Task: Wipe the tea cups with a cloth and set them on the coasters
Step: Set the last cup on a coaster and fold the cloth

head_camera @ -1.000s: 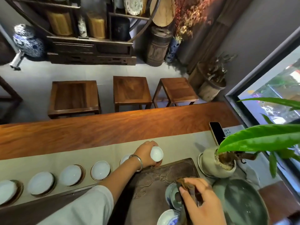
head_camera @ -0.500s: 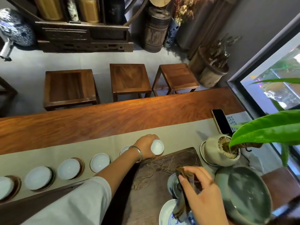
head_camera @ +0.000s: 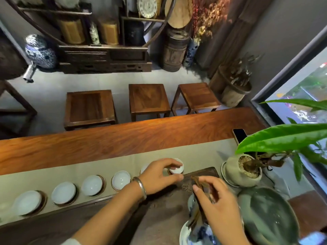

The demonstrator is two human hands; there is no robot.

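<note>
My left hand [head_camera: 159,175] holds a small white tea cup [head_camera: 177,168] by its rim, low over the beige runner [head_camera: 74,172] at the right end of a row. Several white cups [head_camera: 121,179] stand on round brown coasters [head_camera: 44,200] along that runner to the left. One more cup [head_camera: 144,167] is mostly hidden behind my left hand. My right hand [head_camera: 217,202] pinches a brown cloth [head_camera: 196,214] that hangs down over a blue-and-white cup [head_camera: 200,234] on the dark carved tea tray [head_camera: 164,216].
A potted plant [head_camera: 246,170] with long green leaves stands right of the tray, beside a large green bowl [head_camera: 270,213]. A phone [head_camera: 239,135] lies at the runner's far right. Three wooden stools [head_camera: 148,99] stand beyond the long wooden table [head_camera: 106,144].
My left hand has lowered the white cup from a tilted hold to level, down by the runner. My right hand has risen with the cloth, closer to my left hand.
</note>
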